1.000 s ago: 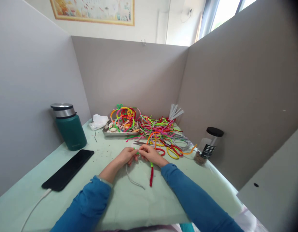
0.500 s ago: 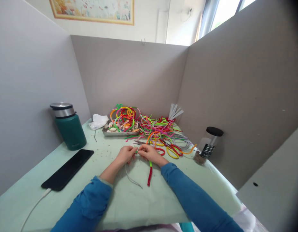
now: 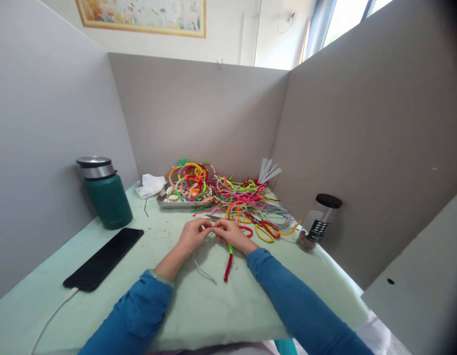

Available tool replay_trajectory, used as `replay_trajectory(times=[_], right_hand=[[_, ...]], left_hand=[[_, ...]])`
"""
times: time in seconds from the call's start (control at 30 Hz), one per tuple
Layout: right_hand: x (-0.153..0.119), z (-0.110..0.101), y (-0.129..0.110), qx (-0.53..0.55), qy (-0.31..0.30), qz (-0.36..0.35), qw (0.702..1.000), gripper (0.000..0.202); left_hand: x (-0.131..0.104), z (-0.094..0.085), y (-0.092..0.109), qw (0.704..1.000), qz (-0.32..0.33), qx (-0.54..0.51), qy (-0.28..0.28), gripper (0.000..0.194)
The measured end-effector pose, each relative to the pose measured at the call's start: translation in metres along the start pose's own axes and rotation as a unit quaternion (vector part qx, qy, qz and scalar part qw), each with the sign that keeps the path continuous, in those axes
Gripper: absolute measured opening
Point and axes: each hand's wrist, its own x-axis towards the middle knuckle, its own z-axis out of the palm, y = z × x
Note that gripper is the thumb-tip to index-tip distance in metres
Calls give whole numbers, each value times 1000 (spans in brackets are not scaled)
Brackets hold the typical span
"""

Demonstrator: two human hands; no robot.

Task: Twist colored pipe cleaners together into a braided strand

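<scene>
Pinching close together above the table (image 3: 213, 315), the left hand (image 3: 193, 234) and right hand (image 3: 231, 235) met at the fingertips.

The red-and-green fuzzy stem (image 3: 228, 266) stuck out beneath the right hand, which seemed to pinch its hidden upper part; the left thumb and forefinger were pressed together, on what could not be told. A grey cord (image 3: 206, 275) trailed below the left. The stem looked light, soft and bendable, best taken near an end.
</scene>
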Motion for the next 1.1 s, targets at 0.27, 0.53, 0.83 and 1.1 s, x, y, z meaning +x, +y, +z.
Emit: replay_trajectory(times=[0.27,0.53,0.83,1.1], right_hand=[[-1,0,-2,-5,5,0,1000,18],[0,1,1,-17,10,12,1000,17],[-1,1,-2,-8,4,6,1000,17],[-1,1,-4,-13,7,8,1000,18]], left_hand=[[0,0,-2,999,-24,17,-17,18],[0,0,1,998,-15,53,-35,14],[1,3,-6,997,11,70,-27,15],[1,3,-6,997,-1,66,-30,15]])
